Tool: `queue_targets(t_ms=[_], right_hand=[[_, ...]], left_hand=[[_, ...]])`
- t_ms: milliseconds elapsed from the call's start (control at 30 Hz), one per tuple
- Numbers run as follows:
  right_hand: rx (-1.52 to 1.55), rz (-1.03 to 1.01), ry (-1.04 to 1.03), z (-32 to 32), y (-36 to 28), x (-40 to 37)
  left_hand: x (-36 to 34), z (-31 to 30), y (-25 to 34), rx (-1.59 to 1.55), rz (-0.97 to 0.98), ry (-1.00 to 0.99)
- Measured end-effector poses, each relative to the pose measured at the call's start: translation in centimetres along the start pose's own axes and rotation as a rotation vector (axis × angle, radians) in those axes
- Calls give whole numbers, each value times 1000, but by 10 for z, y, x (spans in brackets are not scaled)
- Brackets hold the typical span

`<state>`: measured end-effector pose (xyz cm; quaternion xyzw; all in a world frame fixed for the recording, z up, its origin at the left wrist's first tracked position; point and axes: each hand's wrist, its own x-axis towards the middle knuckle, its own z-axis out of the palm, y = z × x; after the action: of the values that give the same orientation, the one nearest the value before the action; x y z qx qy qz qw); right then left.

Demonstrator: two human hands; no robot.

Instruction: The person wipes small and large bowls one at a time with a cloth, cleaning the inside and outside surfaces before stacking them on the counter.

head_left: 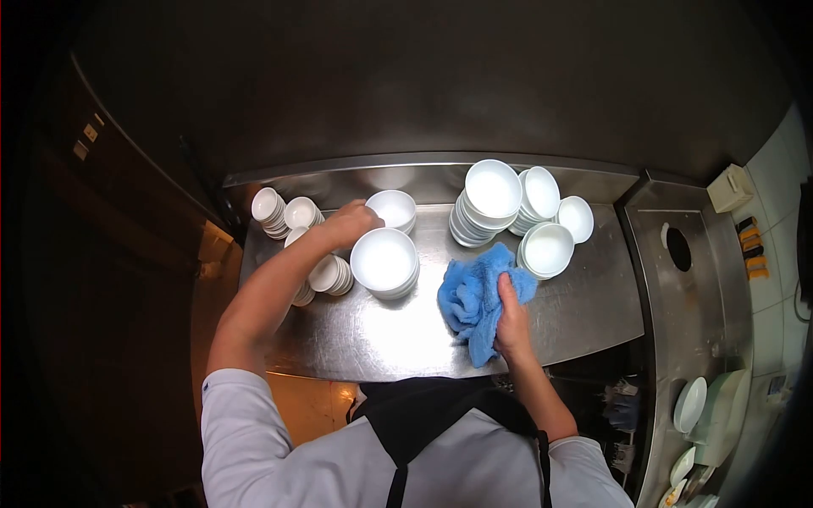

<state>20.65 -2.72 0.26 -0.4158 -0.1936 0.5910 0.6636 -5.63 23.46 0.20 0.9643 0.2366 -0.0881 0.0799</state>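
My right hand (511,320) is wrapped round a crumpled blue cloth (474,296) above the steel counter (406,339). On the left, my left hand (356,223) is at the rim of a white bowl (392,208) in a back stack; its fingertips are partly hidden, and I cannot make out whether they grip the bowl. A stack of larger white bowls (384,261) stands just in front of it. Behind the cloth is a tall stack of white bowls (493,190), with a shorter stack (548,250) to its right.
Several stacks of small white dishes (331,275) stand on the counter's left side, beneath and beside my left forearm. More white bowls (576,219) are at the back right. A steel sink unit (677,305) adjoins on the right, with an oval white dish (690,405) near its front.
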Motion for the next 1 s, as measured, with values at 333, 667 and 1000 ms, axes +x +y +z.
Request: queue_targets(t_ms=[333, 667, 1000], right_hand=[[-434, -151, 52, 6, 38, -1], [-518, -321, -99, 48, 97, 3], [-1120, -848, -40, -16, 99, -12]], left_hand=[[-37, -41, 25, -936, -345, 873], [-39, 43, 133, -1420, -194, 1296], [-41, 47, 147, -1245, -373, 1553]])
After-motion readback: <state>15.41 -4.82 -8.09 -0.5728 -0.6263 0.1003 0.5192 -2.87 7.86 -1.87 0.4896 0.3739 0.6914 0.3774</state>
